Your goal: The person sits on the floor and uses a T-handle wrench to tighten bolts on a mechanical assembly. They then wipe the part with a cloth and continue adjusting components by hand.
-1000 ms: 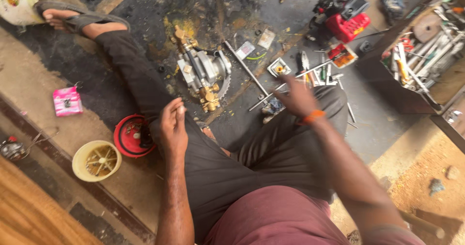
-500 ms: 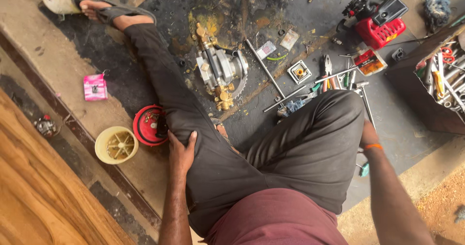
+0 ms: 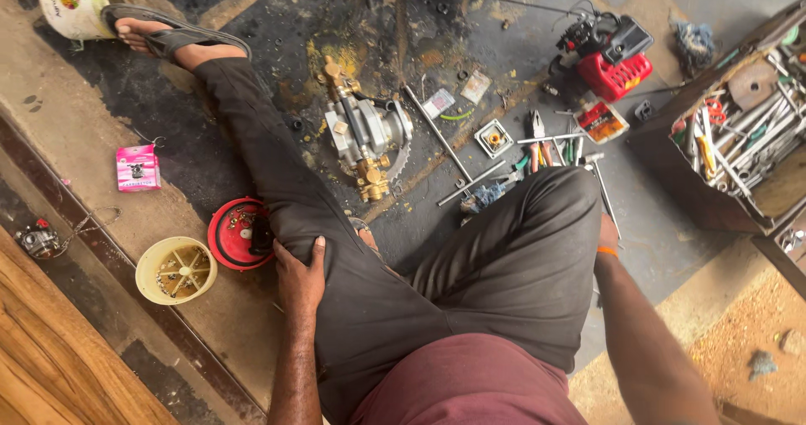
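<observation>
I sit on a stained floor with my left leg stretched out and my right knee bent. My left hand [image 3: 298, 278] lies flat on my left thigh with fingers apart, holding nothing, right beside a red lid [image 3: 225, 240] of small parts. My right hand [image 3: 606, 225] is down behind my right knee; only the wrist with an orange band shows, so its fingers are hidden. A grey and brass pump assembly [image 3: 365, 139] lies on the floor beyond my knees, apart from both hands.
A yellow bowl [image 3: 172, 271] of small parts, a pink packet [image 3: 138, 169] and a white bucket [image 3: 80, 5] are on the left. Pliers [image 3: 537, 129], metal rods [image 3: 437, 131], a red engine [image 3: 617, 60] and an open toolbox [image 3: 739, 139] are on the right. A wooden plank [image 3: 50, 358] edges the lower left.
My right hand has drawn back from the tools by the rods and dropped behind my right knee. My left hand has come down from in front of me onto my left thigh.
</observation>
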